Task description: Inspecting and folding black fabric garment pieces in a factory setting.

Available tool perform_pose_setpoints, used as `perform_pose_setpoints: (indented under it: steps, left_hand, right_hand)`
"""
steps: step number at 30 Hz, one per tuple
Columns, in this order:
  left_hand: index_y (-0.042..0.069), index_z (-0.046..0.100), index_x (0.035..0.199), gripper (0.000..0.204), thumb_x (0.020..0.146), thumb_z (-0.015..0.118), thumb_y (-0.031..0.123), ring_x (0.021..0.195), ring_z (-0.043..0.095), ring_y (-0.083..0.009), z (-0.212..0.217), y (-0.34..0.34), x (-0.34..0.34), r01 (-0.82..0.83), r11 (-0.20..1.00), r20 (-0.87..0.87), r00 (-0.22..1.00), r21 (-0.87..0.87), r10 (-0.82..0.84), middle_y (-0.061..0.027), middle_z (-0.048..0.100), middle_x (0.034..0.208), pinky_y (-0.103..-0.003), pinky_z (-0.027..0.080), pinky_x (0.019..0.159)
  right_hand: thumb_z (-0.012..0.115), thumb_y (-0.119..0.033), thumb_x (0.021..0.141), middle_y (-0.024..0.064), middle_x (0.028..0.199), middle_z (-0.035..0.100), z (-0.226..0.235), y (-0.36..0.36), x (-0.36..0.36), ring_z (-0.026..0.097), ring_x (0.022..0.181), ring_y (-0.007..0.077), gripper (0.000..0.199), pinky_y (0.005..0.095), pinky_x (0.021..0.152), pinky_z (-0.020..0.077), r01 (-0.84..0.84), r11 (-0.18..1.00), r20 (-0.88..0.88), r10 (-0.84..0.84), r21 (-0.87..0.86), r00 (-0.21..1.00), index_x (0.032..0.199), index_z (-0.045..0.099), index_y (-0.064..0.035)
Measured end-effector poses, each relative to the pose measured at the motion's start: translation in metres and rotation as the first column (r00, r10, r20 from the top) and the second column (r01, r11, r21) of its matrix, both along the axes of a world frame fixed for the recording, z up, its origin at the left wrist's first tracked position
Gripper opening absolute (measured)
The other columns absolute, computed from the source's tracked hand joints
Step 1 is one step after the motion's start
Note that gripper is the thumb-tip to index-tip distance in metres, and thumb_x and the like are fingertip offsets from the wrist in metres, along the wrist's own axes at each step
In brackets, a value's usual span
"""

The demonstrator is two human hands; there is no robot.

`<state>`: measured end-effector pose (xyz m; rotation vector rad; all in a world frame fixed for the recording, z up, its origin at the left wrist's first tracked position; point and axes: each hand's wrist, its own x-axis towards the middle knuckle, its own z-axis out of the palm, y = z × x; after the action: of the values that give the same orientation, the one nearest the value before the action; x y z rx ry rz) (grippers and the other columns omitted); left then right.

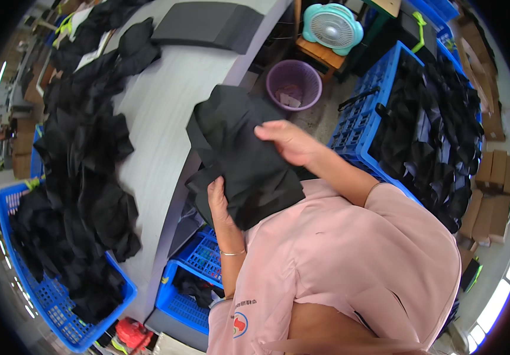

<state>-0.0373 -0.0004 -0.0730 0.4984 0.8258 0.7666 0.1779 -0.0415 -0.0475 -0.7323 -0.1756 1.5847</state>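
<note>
A: Where was the piece being worked on?

B: The black, crumpled fabric piece (pixel 240 151) was held up in front of the person's chest, over the near edge of the long grey desk (pixel 166 112).

A: And the hands?

B: Both were on it. The left hand (pixel 218 201) gripped its lower left edge, fingers curled behind the cloth and thumb on the front. The right hand (pixel 287 141) lay on its upper right part, fingers bent over the fabric and pinching it.

A: What lay around it?

B: On the desk to the left, a long heap of loose black fabric pieces (pixel 86 148) ran from the far end down into a blue plastic lattice crate (pixel 60 305) at the lower left. At the far end of the desk sat a flat dark grey foam pad (pixel 207 25). Under the desk edge, near the left forearm, stood 1 more small blue plastic crate (pixel 187 299) with some dark cloth in it.

A: And on the right?

B: A large blue plastic crate (pixel 364 112) filled with black fabric pieces stood just beside the right arm. Beyond it were a round purple plastic basket (pixel 294 84) on the floor and a small teal electric fan (pixel 332 26) on a wooden stool.
</note>
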Motion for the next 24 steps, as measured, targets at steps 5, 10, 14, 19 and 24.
perform_pose_setpoints:
  steps: [5, 10, 14, 19, 24]
  left_hand:
    - [-0.001, 0.056, 0.123, 0.030, 0.098, 0.056, 0.015, 0.114, 0.059, -0.0204, 0.011, -0.017, 0.012, 0.068, 0.997, 0.051, 0.997, -0.032, -0.066, -0.0107, 0.062, 0.123, -0.034, 0.047, 0.099]
    - [0.002, 0.048, 0.134, 0.043, 0.092, 0.057, 0.000, 0.112, 0.062, -0.0227, 0.003, -0.005, 0.018, 0.122, 0.966, -0.061, 0.992, 0.227, -0.111, -0.0128, 0.059, 0.128, -0.036, 0.051, 0.096]
    - [0.002, 0.041, 0.143, 0.051, 0.095, 0.059, 0.007, 0.108, 0.063, -0.0210, 0.004, -0.004, 0.031, 0.240, 0.928, -0.300, 0.942, 0.285, -0.151, -0.0126, 0.058, 0.132, -0.032, 0.054, 0.088]
    - [0.002, 0.032, 0.149, 0.057, 0.100, 0.055, 0.019, 0.112, 0.061, -0.0229, 0.023, -0.028, 0.055, 0.439, 0.796, -0.203, 0.898, 0.417, -0.390, -0.0167, 0.048, 0.144, -0.028, 0.054, 0.081]
    - [0.001, 0.041, 0.144, 0.050, 0.100, 0.055, 0.022, 0.112, 0.061, -0.0236, 0.008, -0.025, 0.052, 0.506, 0.814, -0.348, 0.846, 0.285, -0.404, -0.0149, 0.053, 0.139, -0.032, 0.053, 0.085]
  right_hand:
    - [0.068, -0.026, 0.091, 0.0047, 0.082, 0.066, -0.011, 0.009, 0.001, 0.058, 0.072, 0.0126, 0.026, 0.0306, 0.067, 0.0481, 0.021, 0.998, 0.484, 0.009, -0.056, 0.875, 0.085, 0.064, -0.0015]
    - [0.062, -0.028, 0.091, 0.0252, 0.108, 0.063, -0.025, -0.015, 0.015, 0.059, 0.093, 0.0343, 0.044, 0.0342, 0.086, 0.0469, 0.157, 0.984, 0.941, -0.125, 0.079, 0.313, 0.119, 0.052, 0.0044]
    - [0.060, -0.003, 0.089, 0.0116, 0.134, 0.056, -0.023, -0.053, 0.025, 0.052, 0.121, 0.0176, 0.055, 0.0294, 0.103, 0.0403, 0.105, 0.994, 0.666, -0.081, 0.005, 0.741, 0.141, 0.042, 0.0019]
    - [0.059, -0.002, 0.086, -0.0006, 0.118, 0.061, 0.001, -0.131, 0.121, 0.054, 0.106, 0.0088, 0.047, 0.0267, 0.095, 0.0435, 0.545, 0.816, 0.857, -0.410, 0.191, 0.313, 0.133, 0.055, -0.0049]
    - [0.059, -0.005, 0.088, 0.0011, 0.108, 0.064, 0.066, -0.266, 0.229, 0.059, 0.093, 0.0105, 0.046, 0.0259, 0.086, 0.0482, 0.798, 0.522, 0.900, -0.431, 0.302, -0.060, 0.134, 0.057, -0.0073]
